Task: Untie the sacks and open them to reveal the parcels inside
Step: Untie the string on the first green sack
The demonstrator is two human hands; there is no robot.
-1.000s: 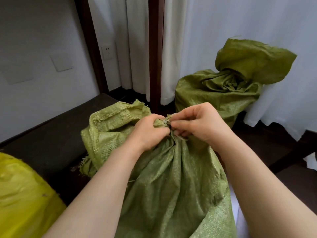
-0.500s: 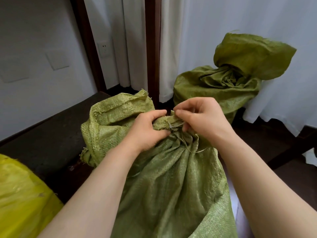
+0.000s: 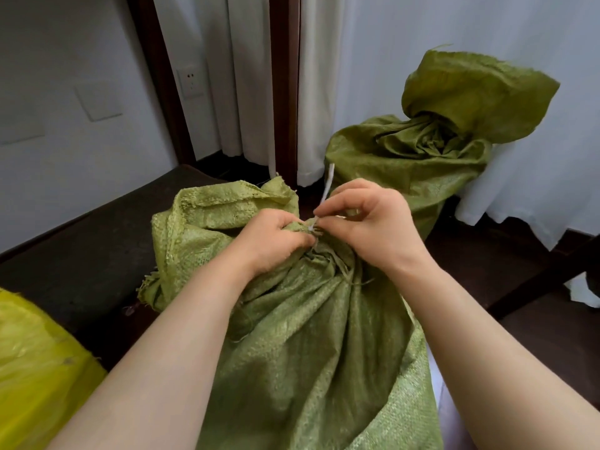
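— White curtains [image 3: 367, 92] behind, dark floor [image 3: 81, 254] below. Where's the work?

— On the near green woven sack [image 3: 308, 336], upright between the forearms. Left hand [image 3: 272, 241] clenched on the bunched neck [image 3: 298, 232]; right hand [image 3: 370, 222] pinching a white tie [image 3: 326, 190] that sticks up from the knot.

— Step in hand?

— Untying, likely midway. Neck gathered shut, no parcels showing.

— Next?

— Probably pulling the tie clear while holding the neck steady, then spreading the mouth. Second green sack [image 3: 422, 151] waiting by the curtains, seemingly twisted shut.
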